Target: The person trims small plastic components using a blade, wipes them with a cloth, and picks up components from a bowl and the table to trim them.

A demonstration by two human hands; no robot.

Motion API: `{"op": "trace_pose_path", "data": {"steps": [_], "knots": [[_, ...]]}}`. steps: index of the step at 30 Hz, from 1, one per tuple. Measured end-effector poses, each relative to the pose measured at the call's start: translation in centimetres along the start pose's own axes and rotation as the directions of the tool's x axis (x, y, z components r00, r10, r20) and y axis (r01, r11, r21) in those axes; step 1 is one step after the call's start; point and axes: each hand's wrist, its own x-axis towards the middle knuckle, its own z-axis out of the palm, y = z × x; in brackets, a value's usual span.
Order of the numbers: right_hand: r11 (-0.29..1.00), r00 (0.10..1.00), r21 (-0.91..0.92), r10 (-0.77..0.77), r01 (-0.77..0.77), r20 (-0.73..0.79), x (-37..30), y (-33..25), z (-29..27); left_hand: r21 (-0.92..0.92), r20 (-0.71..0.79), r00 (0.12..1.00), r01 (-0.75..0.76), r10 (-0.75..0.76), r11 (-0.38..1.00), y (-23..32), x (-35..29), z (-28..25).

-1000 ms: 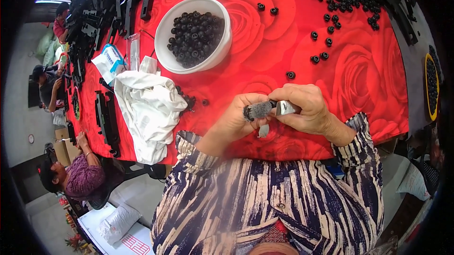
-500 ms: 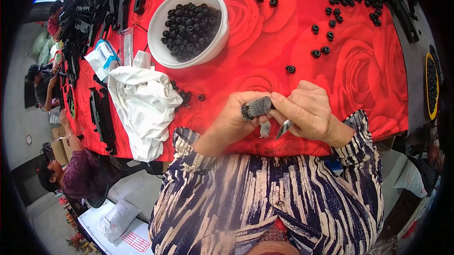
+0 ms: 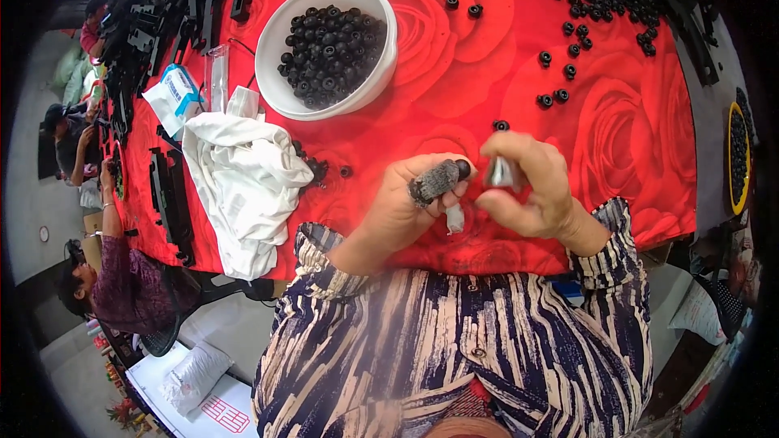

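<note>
My left hand pinches a small round black part, like those lying about the table. Over one of its digits sits a worn grey textured cover, seemingly a finger sleeve. A whitish wrapped bit shows below that hand. Just to the right, apart from the black part, my right hand has thumb and forefinger spread. Tucked in its curled fingers is a shiny metal blade, blurred by motion. Another black part lies just beyond my right hand.
A white bowl of black parts stands far left of my hands. Nearer are a white cloth and a blue-and-white packet. Long black pieces line the left side. Many loose parts cover the far right. A co-worker sits at left.
My right hand has drawn back from my left and its thumb and forefinger have spread, the blade still in it. The black part in my left hand is now exposed.
</note>
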Motion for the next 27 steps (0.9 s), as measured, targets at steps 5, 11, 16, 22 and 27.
{"op": "trace_pose_path", "data": {"steps": [5, 11, 16, 22, 27], "knots": [[0.96, 0.971, 0.157, 0.217, -0.23, 0.099, -0.2, 1.3, 0.0, 0.108, 0.005, 0.995, -0.1, 0.1, 0.989, 0.3, -0.3, 0.2], [0.951, 0.949, 0.069, 0.291, -0.3, 0.121, -0.1, 1.4, -0.2, 0.171, 0.011, 0.997, -0.074, 0.074, 0.982, 0.5, -0.2, 0.2], [0.949, 0.945, 0.076, 0.292, -0.305, 0.146, -0.1, 1.5, -0.3, 0.223, 0.016, 0.997, -0.076, 0.074, 0.972, 0.5, 0.0, -0.1], [0.942, 0.938, 0.082, 0.309, -0.325, 0.158, 0.1, 1.4, -0.4, 0.196, 0.006, 0.997, -0.074, 0.074, 0.978, 0.4, 0.1, -0.1], [0.933, 0.926, 0.098, 0.325, -0.347, 0.19, 0.2, 1.2, -0.5, 0.204, 0.011, 0.998, -0.055, 0.054, 0.977, 0.5, -0.1, -0.5]]}}
